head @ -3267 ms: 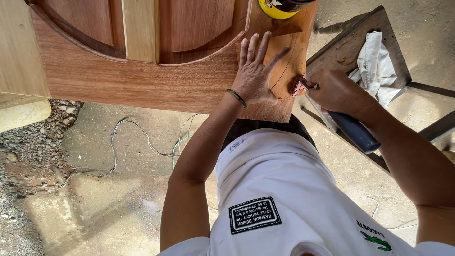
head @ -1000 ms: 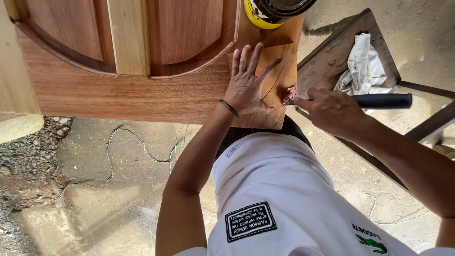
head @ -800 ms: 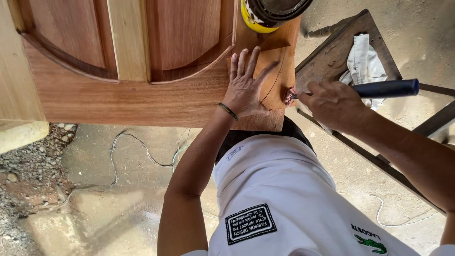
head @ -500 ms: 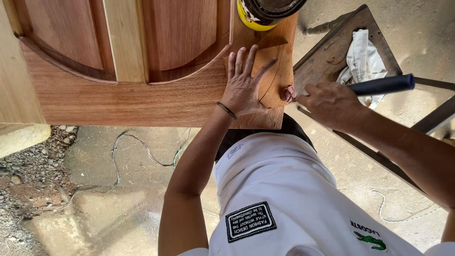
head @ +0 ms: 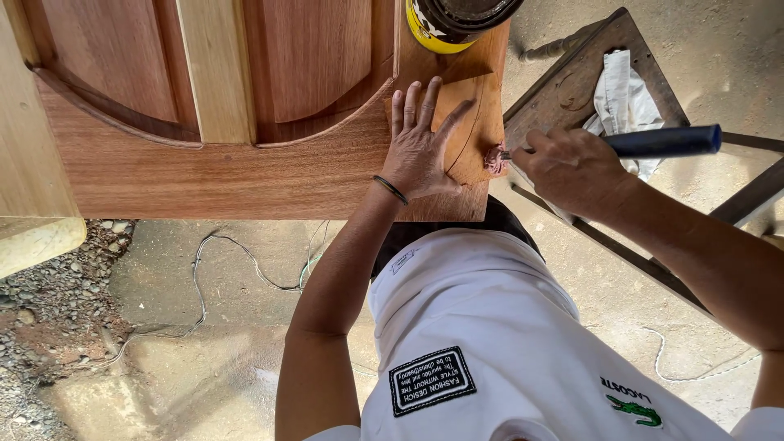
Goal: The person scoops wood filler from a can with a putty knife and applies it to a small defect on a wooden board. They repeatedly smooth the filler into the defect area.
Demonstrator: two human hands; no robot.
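Right now our left hand [head: 419, 149] lies flat and spread on the corner of the wooden door [head: 245, 163], fingers wide, pinning it down. Our right hand [head: 572, 167] is closed around a blue-handled tool [head: 661, 140], whose tip carries a reddish wad of filler [head: 495, 158] against the door's side edge, just beside our left thumb. We judge the job goes best with the tool held low and steady, pressing the filler firmly into the edge in short strokes while the flat palm stops the panel shifting. A yellow can [head: 445, 20] stands on the door above our fingers; a white rag [head: 622, 102] lies on the dark frame nearby.
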